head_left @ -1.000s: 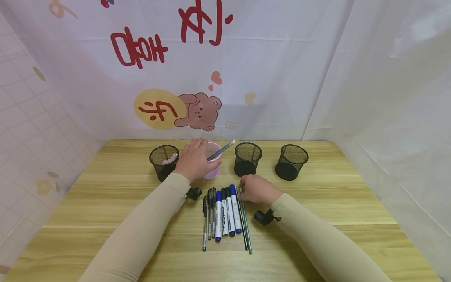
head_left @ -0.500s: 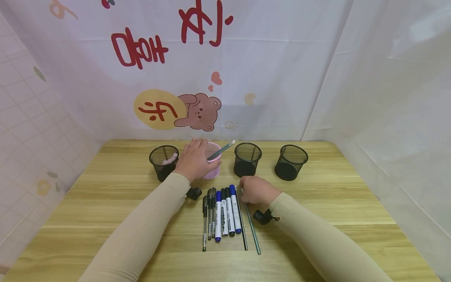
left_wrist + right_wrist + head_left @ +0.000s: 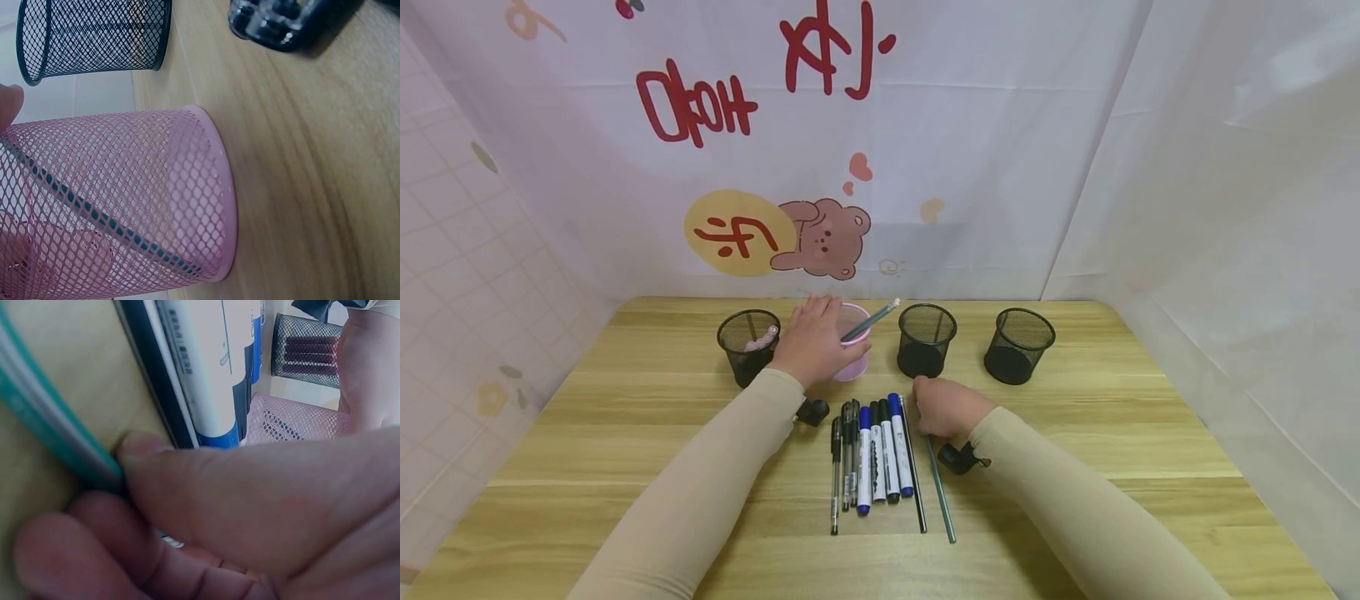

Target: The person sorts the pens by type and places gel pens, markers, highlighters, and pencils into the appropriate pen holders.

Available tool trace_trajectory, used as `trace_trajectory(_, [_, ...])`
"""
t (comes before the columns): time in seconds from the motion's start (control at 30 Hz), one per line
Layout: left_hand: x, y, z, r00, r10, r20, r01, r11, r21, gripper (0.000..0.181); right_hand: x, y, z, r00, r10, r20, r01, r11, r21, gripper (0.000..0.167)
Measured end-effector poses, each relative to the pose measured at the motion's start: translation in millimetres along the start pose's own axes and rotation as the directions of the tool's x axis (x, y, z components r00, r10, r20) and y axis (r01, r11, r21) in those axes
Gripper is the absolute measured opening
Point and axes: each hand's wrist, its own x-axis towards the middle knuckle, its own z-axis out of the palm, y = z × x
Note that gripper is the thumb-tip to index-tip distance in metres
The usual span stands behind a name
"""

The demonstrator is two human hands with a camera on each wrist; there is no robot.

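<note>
The left hand grips the rim of the pink mesh cup, which stands upright. A green pencil leans inside it; the left wrist view shows this pencil slanting behind the pink mesh. The right hand pinches another green pencil near its upper end, between thumb and fingers, as the right wrist view shows with the pencil. Just left of it lie a dark pencil and a blue-capped marker.
Several markers and black-capped pens lie side by side. A black mesh cup with pinkish items stands left of the pink cup. Two more black cups, the middle one and the far right one, stand at the back.
The right hand has shifted slightly right, and the green pencil under it has moved right, away from the dark pencil. The left hand has stayed on the pink cup.
</note>
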Motion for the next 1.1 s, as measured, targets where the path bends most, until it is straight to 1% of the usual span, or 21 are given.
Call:
trace_trajectory(0.2, [-0.2,0.1,-0.8,1.0,-0.003,-0.002,0.003,1.0,-0.007,0.097,0.0,-2.4,0.6,1.0,0.018,0.005,-0.018,1.0,0.001,0.031])
trace_trajectory(0.4, [0.1,-1.1,1.0,1.0,0.0,-0.014,-0.001,1.0,-0.014,0.095,0.5,-3.4,0.6,0.999,0.037,0.01,-0.037,0.999,0.014,0.033])
trace_trajectory(0.63, [1.4,-1.4,1.7,1.0,0.007,-0.013,-0.007,1.0,-0.001,0.096,-1.6,-3.3,-0.7,1.0,0.028,-0.004,-0.028,1.0,0.006,0.035])
trace_trajectory(0.9, [1.5,-2.1,2.8,1.0,-0.001,-0.009,0.001,1.0,0.01,0.098,-1.4,-1.9,0.9,0.999,0.041,0.013,-0.042,0.997,0.06,0.037])
trace_trajectory(1.1, [0.7,-1.2,2.2,1.0,-0.006,-0.013,0.006,1.0,-0.004,0.096,-0.2,-0.7,1.0,1.0,0.03,0.007,-0.03,0.997,0.067,0.035])
